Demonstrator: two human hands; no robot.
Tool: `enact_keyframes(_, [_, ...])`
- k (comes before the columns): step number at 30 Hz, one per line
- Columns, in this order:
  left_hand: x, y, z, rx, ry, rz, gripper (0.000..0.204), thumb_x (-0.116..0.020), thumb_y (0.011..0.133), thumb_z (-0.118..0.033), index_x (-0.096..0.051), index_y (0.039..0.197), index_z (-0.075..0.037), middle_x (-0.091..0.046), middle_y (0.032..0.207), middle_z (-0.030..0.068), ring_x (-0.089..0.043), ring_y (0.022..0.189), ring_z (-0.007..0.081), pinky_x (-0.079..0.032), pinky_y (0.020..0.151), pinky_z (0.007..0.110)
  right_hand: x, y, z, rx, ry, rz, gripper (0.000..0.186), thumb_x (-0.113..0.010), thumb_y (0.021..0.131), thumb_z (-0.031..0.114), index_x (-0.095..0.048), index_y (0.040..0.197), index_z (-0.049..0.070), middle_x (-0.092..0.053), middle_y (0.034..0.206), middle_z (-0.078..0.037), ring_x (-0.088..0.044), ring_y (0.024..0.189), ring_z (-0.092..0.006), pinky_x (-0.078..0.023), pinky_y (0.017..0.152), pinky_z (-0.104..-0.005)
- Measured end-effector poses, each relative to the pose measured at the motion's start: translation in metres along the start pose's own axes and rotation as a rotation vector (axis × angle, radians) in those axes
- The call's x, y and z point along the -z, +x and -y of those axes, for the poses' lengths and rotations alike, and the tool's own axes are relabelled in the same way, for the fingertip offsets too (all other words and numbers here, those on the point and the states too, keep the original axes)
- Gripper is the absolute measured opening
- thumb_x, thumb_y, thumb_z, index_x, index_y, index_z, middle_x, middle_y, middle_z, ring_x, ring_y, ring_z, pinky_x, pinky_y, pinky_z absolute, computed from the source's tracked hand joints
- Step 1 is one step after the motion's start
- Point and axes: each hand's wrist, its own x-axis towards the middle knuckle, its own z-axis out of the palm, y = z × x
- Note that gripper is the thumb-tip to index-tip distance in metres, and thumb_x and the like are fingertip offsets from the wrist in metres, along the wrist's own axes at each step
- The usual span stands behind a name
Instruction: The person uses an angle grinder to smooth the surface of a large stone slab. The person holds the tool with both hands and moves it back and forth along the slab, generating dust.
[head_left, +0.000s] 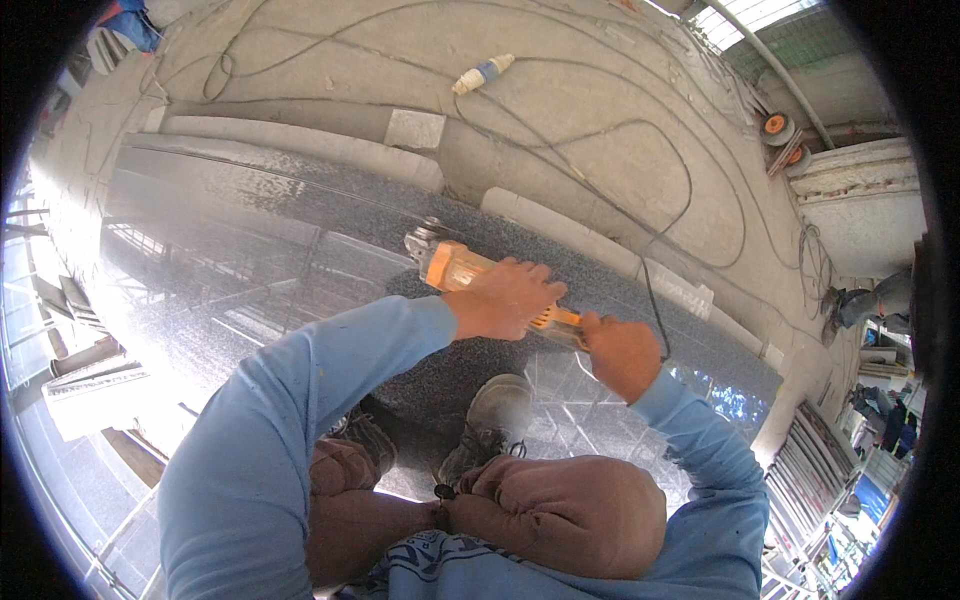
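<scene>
The orange angle grinder (470, 270) lies low over the dark polished stone slab (260, 250), its grey disc end (425, 238) pointing up and to the left and touching, or just above, the slab near its far edge. I have my left hand (510, 298) clenched over the top of the grinder's body, fingers wrapped round the orange casing. My right hand (622, 352) is closed round the rear handle, where the black cord (655, 300) leaves the tool. Both grips are firm on the grinder; neither is released.

The cord runs up from the handle and loops across the pale concrete floor (600, 90) beyond the slab, where a white and blue plug connector (483, 74) lies among more loops of cable. The slab is glossy and mirrors roof beams, and strong glare washes out its left part. My light blue sleeves (300, 400) come in from the bottom, and below the hands I see my brown trousers at the knees (570, 510) and two dusty shoes (490, 410) planted on the slab. At the upper right stand two orange wheels (775, 125) beside a pale stone block (860, 200).
</scene>
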Motion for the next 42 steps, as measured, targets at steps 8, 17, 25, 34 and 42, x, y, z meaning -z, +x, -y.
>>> enact_keyframes(8, [-0.007, -0.008, 0.015, -0.001, 0.028, -0.021, 0.067, -0.080, 0.069, -0.019, -0.055, 0.130, -0.008, -0.058, 0.111, 0.0139, -0.061, 0.110, 0.0326, -0.049, 0.091, 0.046, -0.008, 0.011, 0.006, 0.015, 0.071, -0.046, 0.015, -0.059, 0.089, 0.012, -0.054, 0.101, 0.005, -0.067, 0.078, -0.016, -0.068, 0.064, -0.0341, -0.052, 0.053, -0.0464])
enact_keyframes(17, [-0.004, -0.014, 0.027, 0.033, 0.058, 0.020, 0.069, -0.080, 0.068, -0.018, -0.055, 0.131, -0.007, -0.058, 0.113, 0.0146, -0.061, 0.111, 0.0337, -0.050, 0.093, 0.046, -0.010, 0.030, 0.011, 0.049, 0.068, -0.032, 0.012, -0.058, 0.092, 0.015, -0.055, 0.097, 0.005, -0.069, 0.076, -0.016, -0.071, 0.067, -0.0318, -0.056, 0.055, -0.0441])
enact_keyframes(25, [-0.004, -0.025, 0.047, 0.040, 0.069, 0.040, 0.068, -0.081, 0.067, -0.020, -0.054, 0.129, -0.006, -0.058, 0.111, 0.0155, -0.061, 0.111, 0.0346, -0.049, 0.095, 0.046, -0.017, 0.050, 0.019, 0.082, 0.101, -0.048, 0.014, -0.058, 0.092, 0.014, -0.054, 0.100, 0.004, -0.069, 0.078, -0.016, -0.072, 0.072, -0.0332, -0.057, 0.059, -0.0460])
enact_keyframes(34, [-0.002, -0.033, 0.061, 0.050, 0.104, 0.058, 0.070, -0.081, 0.067, -0.021, -0.053, 0.130, -0.006, -0.058, 0.109, 0.0156, -0.061, 0.109, 0.0346, -0.050, 0.095, 0.046, -0.027, 0.066, 0.027, 0.086, 0.094, -0.057, 0.015, -0.057, 0.092, 0.014, -0.056, 0.102, 0.003, -0.071, 0.080, -0.017, -0.073, 0.074, -0.0345, -0.058, 0.062, -0.0460])
enact_keyframes(42, [-0.002, -0.020, 0.035, -0.009, 0.075, -0.008, 0.070, -0.081, 0.068, -0.022, -0.053, 0.130, -0.007, -0.058, 0.110, 0.0148, -0.062, 0.109, 0.0338, -0.051, 0.091, 0.046, -0.012, 0.033, 0.016, 0.046, 0.078, -0.062, 0.017, -0.059, 0.091, 0.016, -0.056, 0.101, 0.003, -0.070, 0.082, -0.017, -0.071, 0.072, -0.0355, -0.057, 0.063, -0.0467])
